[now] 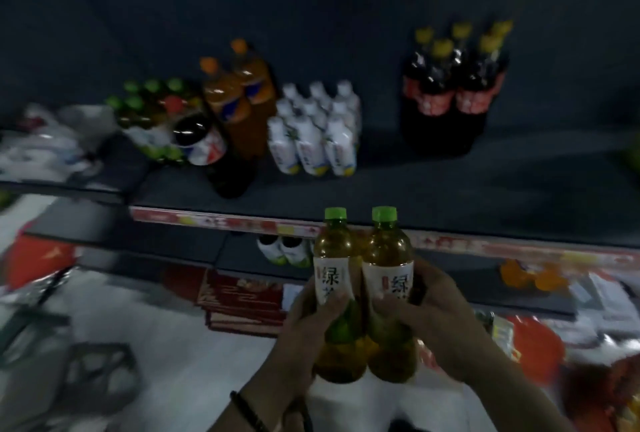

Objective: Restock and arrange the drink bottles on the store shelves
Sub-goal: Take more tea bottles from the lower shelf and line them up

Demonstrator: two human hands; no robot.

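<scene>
Two green-capped tea bottles stand upright side by side in front of me, below the shelf edge. My left hand (304, 320) grips the left tea bottle (334, 258) around its label. My right hand (429, 314) grips the right tea bottle (388, 251) the same way. The dark shelf (450, 189) above them holds a green-capped pack (152, 113), two orange soda bottles (239, 99), a cola bottle (201, 144), several small white bottles (315, 130) and a pack of dark yellow-capped bottles (453, 85).
A red and white price strip (242, 222) runs along the shelf's front edge. Plastic bags (52, 140) lie at the shelf's left end. A lower shelf holds two small bottles (284, 249) and orange items (533, 275). A red carton (242, 300) sits on the pale floor.
</scene>
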